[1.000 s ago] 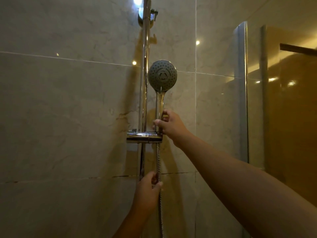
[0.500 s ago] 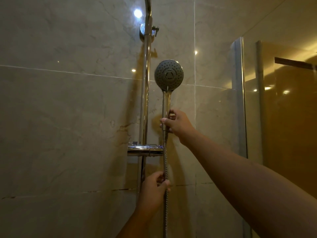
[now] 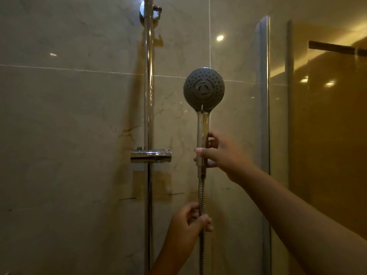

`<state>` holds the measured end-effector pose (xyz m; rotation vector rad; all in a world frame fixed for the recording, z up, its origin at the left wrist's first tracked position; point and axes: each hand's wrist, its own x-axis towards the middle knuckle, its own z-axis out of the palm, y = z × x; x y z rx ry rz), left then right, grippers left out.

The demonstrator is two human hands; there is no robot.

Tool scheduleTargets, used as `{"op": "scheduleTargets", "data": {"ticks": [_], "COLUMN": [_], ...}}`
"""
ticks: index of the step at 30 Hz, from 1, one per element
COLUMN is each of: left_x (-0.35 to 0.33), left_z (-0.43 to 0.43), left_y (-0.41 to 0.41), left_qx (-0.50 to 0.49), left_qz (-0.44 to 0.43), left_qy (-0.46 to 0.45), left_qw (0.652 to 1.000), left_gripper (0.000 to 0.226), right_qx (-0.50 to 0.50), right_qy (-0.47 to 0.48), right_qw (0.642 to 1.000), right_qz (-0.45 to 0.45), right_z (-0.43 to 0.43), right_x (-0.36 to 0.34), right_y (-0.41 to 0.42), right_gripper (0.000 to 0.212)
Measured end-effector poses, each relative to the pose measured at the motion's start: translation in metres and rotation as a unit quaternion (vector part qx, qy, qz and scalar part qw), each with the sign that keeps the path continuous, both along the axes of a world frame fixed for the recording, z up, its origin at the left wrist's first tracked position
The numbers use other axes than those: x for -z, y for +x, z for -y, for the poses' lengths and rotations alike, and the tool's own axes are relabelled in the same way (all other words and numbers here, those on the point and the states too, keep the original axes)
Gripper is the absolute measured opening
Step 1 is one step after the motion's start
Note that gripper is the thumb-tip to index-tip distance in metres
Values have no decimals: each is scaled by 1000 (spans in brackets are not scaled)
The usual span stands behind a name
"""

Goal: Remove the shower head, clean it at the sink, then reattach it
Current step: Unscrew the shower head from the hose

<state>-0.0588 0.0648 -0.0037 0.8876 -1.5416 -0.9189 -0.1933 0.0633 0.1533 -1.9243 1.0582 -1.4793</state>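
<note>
Shower head (image 3: 204,89) stands upright, handle vertical, clear of the wall bracket (image 3: 151,156) to its left, as the right hand (image 3: 220,155) grips the handle's lower end and the left hand (image 3: 190,223), directly below, curls round the hose (image 3: 202,195) hanging straight down.

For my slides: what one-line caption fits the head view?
The right hand holds the round grey chrome-handled shower head clear of its chrome rail bracket, left hand gripping the metal hose.
</note>
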Motion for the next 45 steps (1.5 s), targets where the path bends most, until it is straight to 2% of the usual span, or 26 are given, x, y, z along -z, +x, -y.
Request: {"op": "scheduleTargets", "data": {"ticks": [7, 9, 14, 19, 23, 26, 29, 31, 35, 41, 45], "left_x": [21, 30, 67, 116, 151, 173, 189, 193, 198, 217, 209], "left_z": [-51, -66, -107, -142, -164, -180, -190, -195, -200, -198, -197], "left_y": [-14, -14, -19, -37, -53, -65, -71, -72, -75, -76, -77], "left_qx": [-7, -1, 9, -13, -42, -36, -45, -64, -93, -148, -145], "left_qz": [-100, -91, -64, -44, -46, -55, -71, -70, -86, -73, -57], "left_qy": [31, 40, 75, 107, 141, 179, 187, 185, 180, 130, 99], "left_qw": [994, 995, 995, 993, 988, 982, 979, 978, 976, 978, 983], "left_gripper": [20, 20, 28, 16, 20, 24, 36, 33, 23, 39, 44], "right_qx": [-45, -61, -88, -127, -165, -219, -258, -266, -231, -224, -233], "right_qy": [9, 9, 22, 62, 155, 239, 279, 295, 314, 343, 344], "right_qw": [999, 998, 996, 990, 971, 932, 903, 894, 895, 863, 841], "right_qz": [18, 27, 9, -14, 74, 162, 202, 209, 216, 297, 347], "right_z": [-36, -43, -67, -89, -109, -126, -132, -131, -128, -128, -127], "right_x": [81, 104, 155, 205, 241, 267, 283, 287, 293, 296, 287], "right_y": [-22, -25, -30, -37, -36, -36, -37, -35, -22, -10, -11], "right_gripper": [26, 23, 35, 31, 25, 23, 21, 22, 40, 42, 45]}}
